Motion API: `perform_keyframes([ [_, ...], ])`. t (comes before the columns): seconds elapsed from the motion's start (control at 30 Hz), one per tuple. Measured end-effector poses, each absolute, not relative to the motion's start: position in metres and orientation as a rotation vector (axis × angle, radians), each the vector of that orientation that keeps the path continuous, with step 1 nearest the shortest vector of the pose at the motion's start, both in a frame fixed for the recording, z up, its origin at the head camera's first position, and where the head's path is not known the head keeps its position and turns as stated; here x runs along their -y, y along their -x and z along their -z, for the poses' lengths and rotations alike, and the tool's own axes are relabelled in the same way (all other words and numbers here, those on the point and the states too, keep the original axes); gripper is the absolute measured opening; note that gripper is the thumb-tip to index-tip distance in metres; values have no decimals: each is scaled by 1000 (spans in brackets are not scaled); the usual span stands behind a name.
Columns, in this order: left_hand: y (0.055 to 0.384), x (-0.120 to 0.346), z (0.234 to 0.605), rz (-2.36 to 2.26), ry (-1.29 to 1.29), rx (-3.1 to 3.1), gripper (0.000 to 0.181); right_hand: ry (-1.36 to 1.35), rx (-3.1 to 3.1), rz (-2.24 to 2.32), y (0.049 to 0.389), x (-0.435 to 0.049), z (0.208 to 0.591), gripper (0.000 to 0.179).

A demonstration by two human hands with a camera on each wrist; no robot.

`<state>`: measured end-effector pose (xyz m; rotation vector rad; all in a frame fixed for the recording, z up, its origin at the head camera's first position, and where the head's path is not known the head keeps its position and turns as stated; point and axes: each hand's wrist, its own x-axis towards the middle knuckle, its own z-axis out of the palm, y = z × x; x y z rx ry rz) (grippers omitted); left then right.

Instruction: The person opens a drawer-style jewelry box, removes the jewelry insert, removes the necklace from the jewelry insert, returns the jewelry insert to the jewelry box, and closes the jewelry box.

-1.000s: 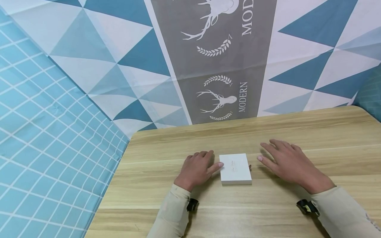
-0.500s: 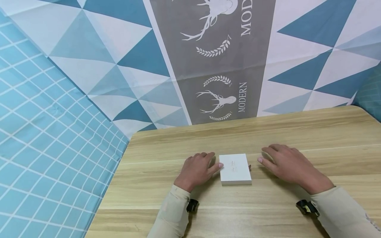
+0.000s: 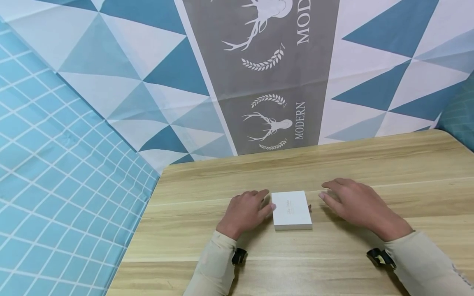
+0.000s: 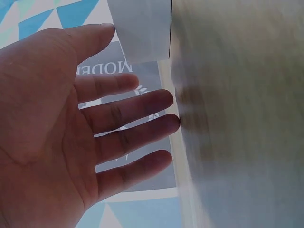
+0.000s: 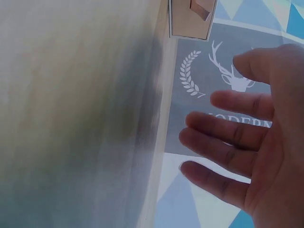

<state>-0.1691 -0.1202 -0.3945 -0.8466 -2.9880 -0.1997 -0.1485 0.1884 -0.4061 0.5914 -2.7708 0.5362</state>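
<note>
A small flat white box [image 3: 291, 210] with faint printed lettering lies on the wooden table. From its right side pokes a short brown ribbon tab [image 5: 200, 9], seen up close in the right wrist view against the box's tan end. My left hand [image 3: 243, 213] is just left of the box, fingers extended and thumb tip right at the box's left edge. To the right, my right hand [image 3: 357, 206] hovers with relaxed fingers, a gap between its thumb and the tab. Both palms face the box, and neither hand grips anything.
The wooden table [image 3: 207, 181] meets a patterned backdrop [image 3: 270, 90] with triangles and deer prints along its back edge. A blue gridded cloth [image 3: 74, 164] hangs at the left. Dark straps [image 3: 380, 258] circle both wrists below beige sleeves.
The fingers of my right hand have lowered and drawn closer together, and the hand has come slightly nearer the box. My left hand and the box stay in place; the head view shifts a little.
</note>
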Motion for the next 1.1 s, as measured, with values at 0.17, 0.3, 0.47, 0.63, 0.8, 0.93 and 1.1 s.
perform_keyframes([
  [0.17, 169, 118, 396, 237, 851, 2984, 51, -611, 2768, -547, 147, -186, 404, 32],
  [0.3, 170, 116, 397, 269, 873, 2974, 45, -620, 2781, -542, 147, -186, 404, 32],
  [0.47, 169, 115, 396, 293, 880, 2982, 42, -629, 2785, -532, 147, -186, 404, 31],
  [0.63, 169, 115, 395, 290, 890, 2994, 43, -652, 2771, -529, 148, -185, 404, 29],
  [0.8, 167, 116, 396, 259, 904, 3006, 54, -679, 2765, -542, 147, -183, 404, 26],
  [0.93, 166, 116, 396, 237, 904, 3015, 67, -699, 2765, -558, 146, -181, 403, 24],
  [1.1, 167, 114, 396, 277, 935, 3002, 66, -718, 2760, -563, 146, -181, 403, 20],
])
